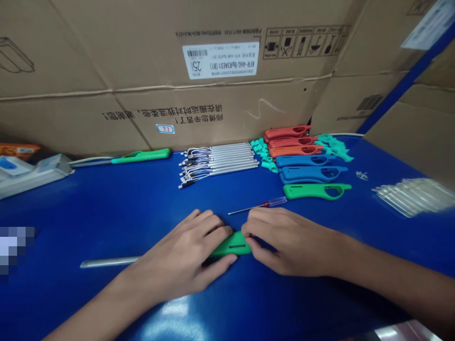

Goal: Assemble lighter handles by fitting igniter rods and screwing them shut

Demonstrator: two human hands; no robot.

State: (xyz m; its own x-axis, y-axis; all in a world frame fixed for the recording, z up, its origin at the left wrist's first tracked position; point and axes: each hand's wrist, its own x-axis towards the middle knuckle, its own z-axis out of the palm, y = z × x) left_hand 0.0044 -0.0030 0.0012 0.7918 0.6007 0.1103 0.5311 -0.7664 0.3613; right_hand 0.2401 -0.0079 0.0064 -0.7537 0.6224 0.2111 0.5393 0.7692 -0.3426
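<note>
A green lighter point(232, 244) lies level on the blue table, its long metal tube point(108, 262) pointing left. My left hand point(194, 251) is wrapped over the lighter's body from above, hiding its middle and the tube's base. At the handle's right end, the bent fingers of my right hand point(284, 239) press close against the green plastic; their tips are partly hidden. A slot shows on the green surface between both hands. Just beyond the hands rests a screwdriver point(275, 202) with a clear and red handle.
Behind lie metal tubes with wires point(231, 158), small teal parts point(265, 156), red casings point(287, 133), blue casings point(309, 174) and a green casing point(302, 191). Clear packets point(412, 196) sit right. A finished-looking green lighter point(142, 155) and power strip point(39, 175) are left. Cardboard point(142, 57) walls the back.
</note>
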